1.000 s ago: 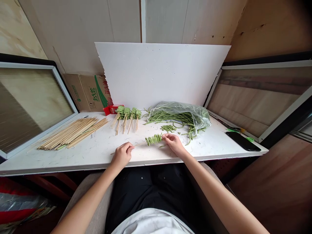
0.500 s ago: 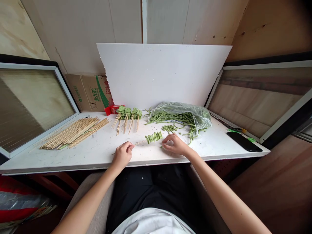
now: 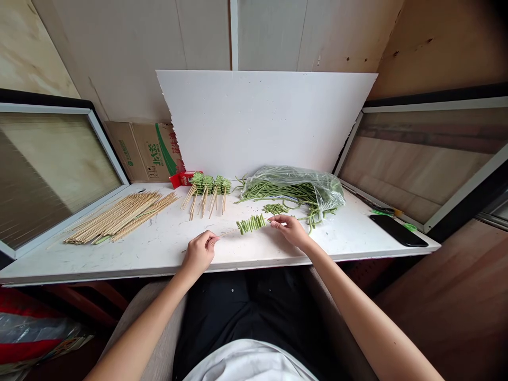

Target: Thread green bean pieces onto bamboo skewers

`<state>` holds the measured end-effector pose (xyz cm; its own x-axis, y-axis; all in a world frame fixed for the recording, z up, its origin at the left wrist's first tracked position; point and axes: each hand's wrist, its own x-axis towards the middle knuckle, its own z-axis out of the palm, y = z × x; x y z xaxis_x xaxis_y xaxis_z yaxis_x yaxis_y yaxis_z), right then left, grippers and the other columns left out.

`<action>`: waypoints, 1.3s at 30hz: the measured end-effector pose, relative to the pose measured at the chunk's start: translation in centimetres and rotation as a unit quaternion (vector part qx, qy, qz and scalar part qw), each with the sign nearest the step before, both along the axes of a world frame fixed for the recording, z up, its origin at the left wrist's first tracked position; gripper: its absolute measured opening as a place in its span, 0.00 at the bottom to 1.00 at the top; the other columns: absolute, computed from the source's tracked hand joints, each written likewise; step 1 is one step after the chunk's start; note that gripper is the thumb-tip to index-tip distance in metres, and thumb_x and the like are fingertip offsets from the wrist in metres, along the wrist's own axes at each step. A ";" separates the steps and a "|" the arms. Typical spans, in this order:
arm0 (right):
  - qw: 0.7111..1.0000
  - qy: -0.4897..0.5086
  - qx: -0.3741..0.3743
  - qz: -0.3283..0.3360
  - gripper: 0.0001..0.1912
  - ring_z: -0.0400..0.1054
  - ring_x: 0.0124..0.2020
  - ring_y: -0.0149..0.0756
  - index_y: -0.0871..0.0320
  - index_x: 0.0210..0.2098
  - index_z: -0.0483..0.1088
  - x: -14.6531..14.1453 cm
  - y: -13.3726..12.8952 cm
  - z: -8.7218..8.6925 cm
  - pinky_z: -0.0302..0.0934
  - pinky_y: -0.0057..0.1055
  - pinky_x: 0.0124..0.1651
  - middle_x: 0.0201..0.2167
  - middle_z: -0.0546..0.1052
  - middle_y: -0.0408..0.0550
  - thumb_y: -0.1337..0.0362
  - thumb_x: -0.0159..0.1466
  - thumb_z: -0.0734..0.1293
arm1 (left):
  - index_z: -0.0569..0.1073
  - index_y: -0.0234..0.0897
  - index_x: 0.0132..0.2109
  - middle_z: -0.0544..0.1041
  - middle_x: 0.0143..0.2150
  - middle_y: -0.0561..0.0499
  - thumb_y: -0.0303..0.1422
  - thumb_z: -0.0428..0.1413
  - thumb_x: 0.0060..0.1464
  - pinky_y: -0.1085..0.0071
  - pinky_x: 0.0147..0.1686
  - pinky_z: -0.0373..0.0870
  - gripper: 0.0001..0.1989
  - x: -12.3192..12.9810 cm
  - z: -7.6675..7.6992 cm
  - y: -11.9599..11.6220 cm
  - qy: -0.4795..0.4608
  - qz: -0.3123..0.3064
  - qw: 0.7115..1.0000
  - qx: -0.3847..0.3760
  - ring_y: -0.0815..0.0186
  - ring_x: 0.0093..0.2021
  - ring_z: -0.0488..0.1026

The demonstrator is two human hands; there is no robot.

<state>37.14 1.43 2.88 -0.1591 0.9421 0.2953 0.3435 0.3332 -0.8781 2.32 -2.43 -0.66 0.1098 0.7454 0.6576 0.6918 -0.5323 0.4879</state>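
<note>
My left hand [image 3: 201, 251] is closed on a thin wooden skewer [image 3: 227, 233] near the table's front edge. Several short green bean pieces [image 3: 251, 224] are threaded side by side on the skewer's right part. At the right end of that row, my right hand [image 3: 289, 230] is closed, thumb and fingertips together; what it pinches is too small to make out. Behind it lies a small pile of cut bean pieces [image 3: 275, 208]. Long green beans [image 3: 278, 191] stick out of a clear plastic bag [image 3: 329, 191] further back.
Bare skewers [image 3: 119, 214] lie on the left of the white table [image 3: 159, 254]. Filled bean skewers [image 3: 210, 184] rest at the back by a red box [image 3: 181, 179]. A black phone [image 3: 398, 230] lies at the right. A white board [image 3: 265, 121] stands behind.
My right hand has moved slightly right and its fingertips have come together by the end of the bean row. My left hand has stayed in place on the skewer.
</note>
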 end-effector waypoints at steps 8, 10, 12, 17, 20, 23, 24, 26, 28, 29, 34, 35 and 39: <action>0.982 0.155 -0.102 0.027 0.25 0.73 0.41 0.42 0.56 0.39 0.79 -1.1 -0.6 0.2 0.65 0.32 0.40 0.41 0.81 0.52 0.41 0.57 0.74 | 0.73 0.40 0.34 0.79 0.29 0.51 0.35 0.54 0.66 0.71 0.31 0.65 0.10 0.0 0.1 0.0 0.004 -0.002 1.000 -0.002 0.65 0.27 0.73; 0.978 0.174 -0.102 0.043 0.24 0.72 0.42 0.41 0.56 0.39 0.78 -1.2 -0.7 0.2 0.66 0.31 0.41 0.44 0.80 0.52 0.41 0.58 0.75 | 0.73 0.40 0.34 0.79 0.29 0.51 0.35 0.54 0.66 0.71 0.32 0.65 0.10 0.0 0.1 0.0 0.006 -0.004 1.000 -0.002 0.65 0.27 0.73; 0.978 0.177 -0.099 0.050 0.23 0.71 0.42 0.39 0.56 0.38 0.78 -1.2 -0.7 0.1 0.66 0.30 0.41 0.44 0.80 0.51 0.42 0.58 0.75 | 0.73 0.40 0.34 0.79 0.29 0.51 0.35 0.53 0.66 0.71 0.32 0.65 0.11 0.0 0.0 0.0 0.008 -0.006 1.000 -0.002 0.65 0.27 0.72; 0.984 0.150 -0.089 0.035 0.25 0.68 0.37 0.37 0.56 0.36 0.77 -1.2 -0.9 0.3 0.65 0.30 0.39 0.38 0.78 0.48 0.39 0.57 0.74 | 0.73 0.40 0.34 0.78 0.29 0.51 0.35 0.53 0.66 0.70 0.32 0.65 0.11 0.0 0.0 0.0 0.019 -0.003 1.000 0.001 0.65 0.27 0.72; 0.986 0.142 -0.086 0.035 0.26 0.68 0.37 0.37 0.56 0.37 0.77 -1.3 -1.0 0.4 0.65 0.31 0.39 0.38 0.78 0.48 0.39 0.57 0.74 | 0.74 0.40 0.34 0.78 0.29 0.51 0.35 0.53 0.66 0.70 0.31 0.65 0.11 0.1 0.1 0.0 0.023 -0.002 1.000 0.002 0.65 0.27 0.71; 0.986 0.140 -0.087 0.033 0.26 0.69 0.38 0.38 0.55 0.37 0.77 -1.3 -1.0 0.4 0.64 0.31 0.40 0.39 0.79 0.48 0.38 0.57 0.74 | 0.74 0.40 0.34 0.78 0.29 0.52 0.35 0.53 0.66 0.70 0.31 0.65 0.11 0.1 0.1 0.0 0.023 -0.002 1.000 0.002 0.65 0.27 0.71; 0.986 0.140 -0.087 0.033 0.26 0.69 0.38 0.39 0.55 0.38 0.77 -1.3 -0.9 0.3 0.64 0.31 0.40 0.39 0.79 0.48 0.38 0.57 0.74 | 0.74 0.40 0.34 0.78 0.29 0.52 0.34 0.54 0.66 0.70 0.31 0.65 0.11 0.1 0.1 0.0 0.023 -0.003 1.000 0.002 0.65 0.27 0.71; 0.985 0.141 -0.088 0.034 0.25 0.70 0.38 0.39 0.54 0.38 0.77 -1.3 -0.9 0.2 0.64 0.32 0.40 0.40 0.79 0.48 0.39 0.57 0.74 | 0.74 0.40 0.34 0.78 0.29 0.52 0.34 0.54 0.66 0.70 0.31 0.65 0.11 0.1 0.1 0.0 0.023 -0.004 1.000 0.000 0.65 0.27 0.71; 0.986 0.140 -0.088 0.035 0.25 0.70 0.38 0.39 0.54 0.39 0.78 -1.3 -0.8 0.2 0.64 0.32 0.40 0.40 0.79 0.48 0.39 0.57 0.74 | 0.74 0.40 0.34 0.79 0.29 0.51 0.34 0.54 0.65 0.70 0.31 0.64 0.11 0.1 0.1 0.0 0.022 -0.004 1.000 -0.002 0.65 0.27 0.71; 0.986 0.138 -0.089 0.035 0.26 0.70 0.39 0.39 0.54 0.39 0.78 -1.3 -0.8 0.1 0.64 0.32 0.40 0.41 0.79 0.49 0.39 0.57 0.74 | 0.74 0.40 0.34 0.78 0.29 0.52 0.34 0.54 0.65 0.70 0.31 0.64 0.11 0.1 0.1 0.0 0.022 -0.004 1.000 -0.003 0.65 0.27 0.71; 0.987 0.129 -0.091 0.031 0.26 0.70 0.38 0.39 0.54 0.39 0.79 -1.2 -0.8 0.0 0.64 0.33 0.41 0.41 0.80 0.49 0.38 0.58 0.74 | 0.73 0.40 0.33 0.78 0.29 0.52 0.34 0.53 0.66 0.70 0.32 0.64 0.11 0.1 0.0 0.0 0.021 -0.006 1.000 -0.003 0.65 0.27 0.71; 0.987 0.130 -0.091 0.031 0.26 0.69 0.37 0.39 0.54 0.39 0.79 -1.2 -0.8 0.0 0.64 0.33 0.41 0.40 0.79 0.48 0.39 0.58 0.74 | 0.73 0.40 0.33 0.78 0.28 0.52 0.34 0.53 0.66 0.70 0.32 0.64 0.11 0.1 0.0 0.0 0.022 -0.006 1.000 -0.003 0.65 0.27 0.71; 0.988 0.126 -0.083 0.024 0.26 0.69 0.35 0.38 0.55 0.38 0.78 -1.4 -0.8 -0.2 0.63 0.33 0.39 0.37 0.79 0.48 0.38 0.58 0.74 | 0.73 0.40 0.33 0.78 0.29 0.52 0.32 0.53 0.65 0.70 0.33 0.64 0.11 0.1 0.0 0.0 0.027 -0.010 1.000 -0.002 0.65 0.28 0.72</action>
<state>35.70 0.58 2.71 -0.1460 0.9738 0.1741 0.0938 0.1888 -0.9775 2.40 -2.47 -0.69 0.1594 0.7456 0.6471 0.7062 -0.5441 0.4530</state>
